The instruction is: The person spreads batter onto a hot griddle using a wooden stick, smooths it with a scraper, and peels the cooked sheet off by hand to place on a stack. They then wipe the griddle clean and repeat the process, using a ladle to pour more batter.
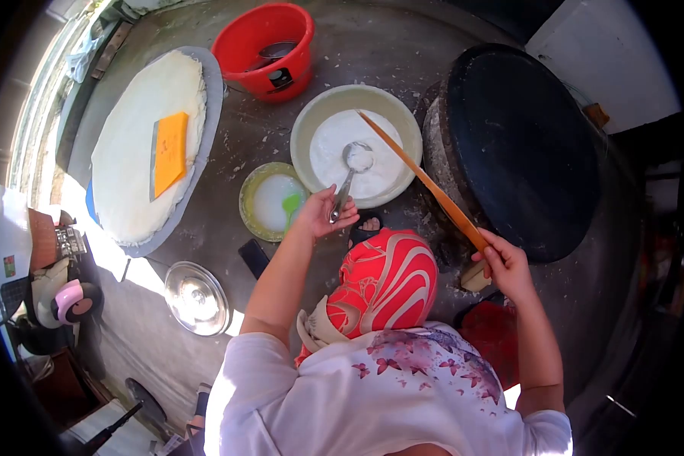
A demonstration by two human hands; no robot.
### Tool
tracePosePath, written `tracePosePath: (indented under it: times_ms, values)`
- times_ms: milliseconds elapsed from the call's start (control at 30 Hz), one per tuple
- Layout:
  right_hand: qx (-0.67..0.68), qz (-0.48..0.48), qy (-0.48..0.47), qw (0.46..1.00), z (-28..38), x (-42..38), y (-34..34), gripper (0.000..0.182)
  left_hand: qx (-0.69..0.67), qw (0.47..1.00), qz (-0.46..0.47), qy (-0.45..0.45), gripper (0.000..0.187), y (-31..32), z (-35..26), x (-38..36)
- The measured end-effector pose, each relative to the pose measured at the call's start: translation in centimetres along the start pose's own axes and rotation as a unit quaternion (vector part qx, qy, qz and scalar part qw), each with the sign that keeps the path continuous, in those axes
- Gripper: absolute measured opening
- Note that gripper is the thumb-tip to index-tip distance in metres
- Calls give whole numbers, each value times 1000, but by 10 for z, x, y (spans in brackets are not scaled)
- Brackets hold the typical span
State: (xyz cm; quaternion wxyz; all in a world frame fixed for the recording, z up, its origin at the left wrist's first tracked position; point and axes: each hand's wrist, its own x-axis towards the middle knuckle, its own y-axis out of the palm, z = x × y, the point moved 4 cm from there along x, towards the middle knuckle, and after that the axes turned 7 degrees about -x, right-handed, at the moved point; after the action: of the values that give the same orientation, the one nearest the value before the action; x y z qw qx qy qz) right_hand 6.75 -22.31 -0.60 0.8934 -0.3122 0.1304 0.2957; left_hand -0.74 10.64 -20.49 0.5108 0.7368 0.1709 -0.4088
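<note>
A metal ladle (344, 190) rests across my left hand (331, 212), its handle lying against the palm and fingers, its bowl over the white batter (330, 144) in a pale basin (302, 125). My right hand (503, 262) is closed on the wide end of a long wooden spatula (433, 190). The spatula slants up and left, its narrow tip above the basin. Below and left of that basin stands a smaller yellow-green bowl (245, 199) of whitish liquid with a green scoop (291, 204) in it.
A round black griddle (520, 152) stands at the right. On the left, an orange scraper (172, 152) lies on stacked pale flatbreads (125, 152). A red tub (289, 76) is at the back. A metal lid (196, 298) and a dark phone (253, 258) lie on the floor.
</note>
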Motion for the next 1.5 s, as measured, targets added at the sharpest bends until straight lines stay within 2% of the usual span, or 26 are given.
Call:
tracePosePath:
  times_ms: [33, 100, 167, 200, 233, 267, 300, 367, 400, 433, 500, 633, 700, 733, 833, 867, 933, 1033, 1067, 1100, 1167, 1200, 1267, 1367, 1400, 1500]
  values:
    - [60, -15, 25, 998, -9, -12, -7, 34, -60, 997, 47, -26, 45, 20, 0, 0]
    - [80, -31, 31, 996, -19, -27, -15, 32, -83, 996, -16, -20, 38, 14, -4, 26]
    - [83, -51, 36, 995, -29, -38, -21, 32, -204, 943, 125, -231, 35, -40, 0, 85]
    - [88, -56, 37, 994, -35, -42, -21, 32, -199, 944, 124, -234, 35, -13, 6, 67]
    - [93, -71, 26, 993, -42, -44, -22, 32, 39, 994, -54, -85, 32, 20, 8, 30]
    - [97, -84, 15, 992, -46, -46, -23, 32, 272, 933, -223, 75, 29, 36, 2, 2]
    - [102, -87, 17, 991, -49, -46, -24, 32, 277, 931, -224, 74, 29, 29, 9, -4]
    - [132, -96, 30, 986, -55, -47, -22, 33, 562, 758, -183, 275, 27, 24, 3, -20]
    - [138, -98, 34, 985, -56, -47, -22, 33, 638, 669, -197, 326, 19, 29, 4, -26]
    - [130, -98, 25, 986, -54, -45, -21, 33, 643, 666, -197, 322, 19, 29, 2, -27]
    - [125, -99, 17, 987, -55, -49, -18, 34, 819, 481, -246, 193, 18, 31, -11, -28]
    - [86, -99, -1, 991, -50, -52, -21, 36, 815, 459, -291, 200, 21, 38, -45, -20]
    - [45, -101, -1, 994, -45, -54, -24, 36, 749, 510, -368, 208, 22, 28, -35, -10]
    - [49, -103, -2, 994, -44, -55, -25, 36, 780, 507, -301, 210, 23, 34, -16, -5]
    - [54, -106, -11, 993, -43, -56, -29, 37, 768, 554, -250, 201, 27, 38, -13, -25]
    - [54, -105, -6, 993, -44, -58, -29, 37, 770, 553, -249, 198, 27, 31, -24, -31]
    - [57, -103, 1, 993, -46, -58, -29, 37, 692, 610, -323, 211, 29, 15, -46, -44]
    - [54, -111, -7, 992, -47, -59, -30, 37, 739, 564, -331, 159, 29, 5, -12, -22]
    - [48, -112, -7, 992, -45, -58, -32, 37, 787, 515, -273, 203, 28, 7, -6, -9]
    - [42, -111, -2, 993, -44, -60, -32, 36, 789, 513, -270, 203, 28, 19, -12, -7]
    - [36, -110, 2, 993, -44, -59, -31, 36, 703, 631, -245, 218, 27, 46, -25, 1]
    - [32, -110, 2, 993, -43, -58, -30, 37, 702, 633, -245, 216, 27, 49, -25, 6]
    - [31, -107, 0, 994, -42, -58, -29, 37, 730, 532, -320, 285, 27, 63, -34, 8]
    - [28, -107, -5, 994, -42, -58, -31, 37, 802, 498, -247, 217, 27, 41, -6, 9]
    - [30, -107, -4, 994, -43, -59, -29, 38, 772, 545, -250, 212, 25, 49, -9, -12]
    - [46, -104, 8, 993, -49, -61, -27, 38, 726, 597, -268, 214, 25, 18, -48, -37]
